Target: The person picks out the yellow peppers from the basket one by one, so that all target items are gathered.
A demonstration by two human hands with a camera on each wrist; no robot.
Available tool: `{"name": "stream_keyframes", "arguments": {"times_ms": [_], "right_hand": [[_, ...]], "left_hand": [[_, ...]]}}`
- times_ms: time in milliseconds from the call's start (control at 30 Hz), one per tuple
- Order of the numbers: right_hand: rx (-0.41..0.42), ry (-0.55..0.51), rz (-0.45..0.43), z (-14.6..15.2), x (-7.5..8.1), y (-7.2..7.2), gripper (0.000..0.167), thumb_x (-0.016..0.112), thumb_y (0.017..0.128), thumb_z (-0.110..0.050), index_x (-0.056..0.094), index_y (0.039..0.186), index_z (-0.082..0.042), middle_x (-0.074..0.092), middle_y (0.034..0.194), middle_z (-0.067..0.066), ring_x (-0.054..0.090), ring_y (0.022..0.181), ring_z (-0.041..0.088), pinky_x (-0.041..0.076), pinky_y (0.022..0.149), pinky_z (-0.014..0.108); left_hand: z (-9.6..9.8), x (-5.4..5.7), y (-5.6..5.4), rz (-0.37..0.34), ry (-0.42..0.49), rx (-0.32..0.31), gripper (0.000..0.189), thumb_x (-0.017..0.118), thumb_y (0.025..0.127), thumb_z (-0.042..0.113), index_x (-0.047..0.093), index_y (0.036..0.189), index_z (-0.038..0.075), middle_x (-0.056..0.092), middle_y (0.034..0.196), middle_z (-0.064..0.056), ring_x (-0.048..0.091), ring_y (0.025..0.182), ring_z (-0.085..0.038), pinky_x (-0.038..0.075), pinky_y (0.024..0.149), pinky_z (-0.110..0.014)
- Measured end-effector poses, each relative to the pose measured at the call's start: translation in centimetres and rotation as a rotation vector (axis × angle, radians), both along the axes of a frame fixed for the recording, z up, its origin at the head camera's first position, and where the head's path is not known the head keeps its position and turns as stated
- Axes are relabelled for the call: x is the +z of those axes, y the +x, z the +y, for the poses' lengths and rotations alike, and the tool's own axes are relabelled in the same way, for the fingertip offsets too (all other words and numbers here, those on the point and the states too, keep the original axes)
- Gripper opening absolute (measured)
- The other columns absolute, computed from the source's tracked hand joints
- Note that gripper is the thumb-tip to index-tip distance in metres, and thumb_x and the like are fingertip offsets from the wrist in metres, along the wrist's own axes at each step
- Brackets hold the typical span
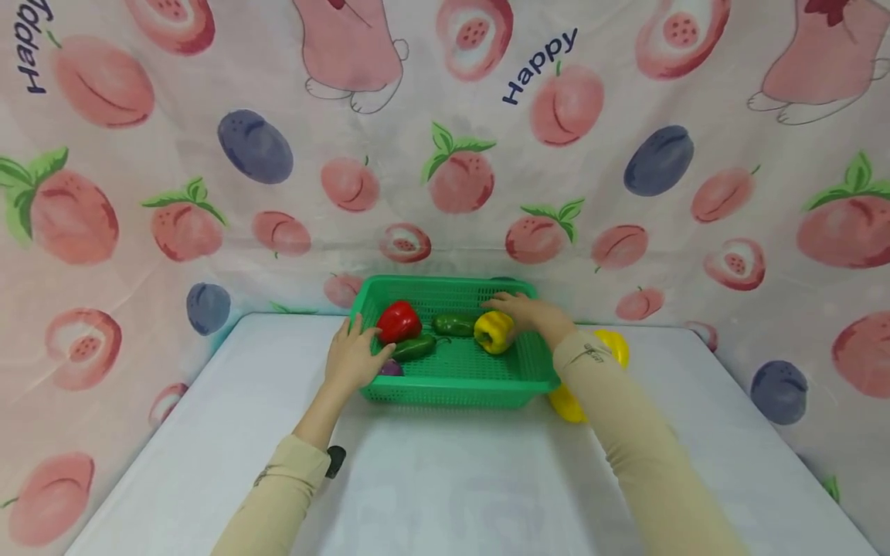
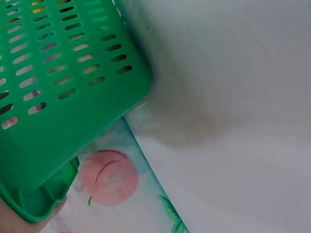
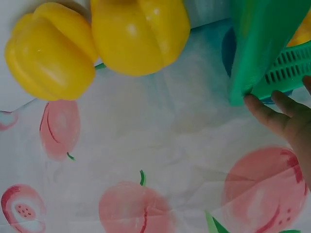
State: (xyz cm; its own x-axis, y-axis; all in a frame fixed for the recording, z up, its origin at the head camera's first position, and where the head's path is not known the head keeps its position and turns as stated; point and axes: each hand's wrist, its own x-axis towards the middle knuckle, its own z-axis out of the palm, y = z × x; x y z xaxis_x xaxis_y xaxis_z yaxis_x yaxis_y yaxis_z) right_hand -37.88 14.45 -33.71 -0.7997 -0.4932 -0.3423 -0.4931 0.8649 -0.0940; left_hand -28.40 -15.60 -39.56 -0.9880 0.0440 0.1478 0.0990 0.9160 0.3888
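Note:
A green plastic basket (image 1: 452, 384) stands at the back of the table. Inside lie a red bell pepper (image 1: 399, 320), two long green vegetables, one at the back (image 1: 453, 325) and one in front (image 1: 414, 348), a partly hidden purple item (image 1: 392, 368), and a yellow bell pepper (image 1: 493, 333). My left hand (image 1: 350, 359) rests over the basket's left rim, fingers spread, near the red pepper. Over the right back corner reaches my right hand (image 1: 526, 310), above and beside the yellow pepper. In the right wrist view its extended fingers (image 3: 267, 114) touch the basket's rim. Neither palm shows.
Two more yellow bell peppers lie outside the basket on its right, one farther back (image 1: 615, 348) and one nearer (image 1: 568, 405), partly behind the right sleeve (image 1: 626, 425). A fruit-printed cloth (image 1: 417, 139) hangs behind the white table (image 1: 445, 479).

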Motion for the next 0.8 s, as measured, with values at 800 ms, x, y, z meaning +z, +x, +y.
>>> {"name": "stream_keyframes", "arguments": {"times_ms": [800], "right_hand": [[-0.158,0.036,-0.068,-1.4,-2.6,0.0,0.063,0.046,0.098,-0.01,0.014,0.153,-0.017,0.012,0.157,0.02,0.016,0.142,0.044,0.02,0.114,0.058]], "left_hand": [[0.1,0.0,0.1,0.014,0.025,0.002,0.056,0.05,0.093,0.044,0.053,0.132,0.004,0.022,0.152,-0.027,0.014,0.141,-0.047,0.017,0.116,-0.057]]}}
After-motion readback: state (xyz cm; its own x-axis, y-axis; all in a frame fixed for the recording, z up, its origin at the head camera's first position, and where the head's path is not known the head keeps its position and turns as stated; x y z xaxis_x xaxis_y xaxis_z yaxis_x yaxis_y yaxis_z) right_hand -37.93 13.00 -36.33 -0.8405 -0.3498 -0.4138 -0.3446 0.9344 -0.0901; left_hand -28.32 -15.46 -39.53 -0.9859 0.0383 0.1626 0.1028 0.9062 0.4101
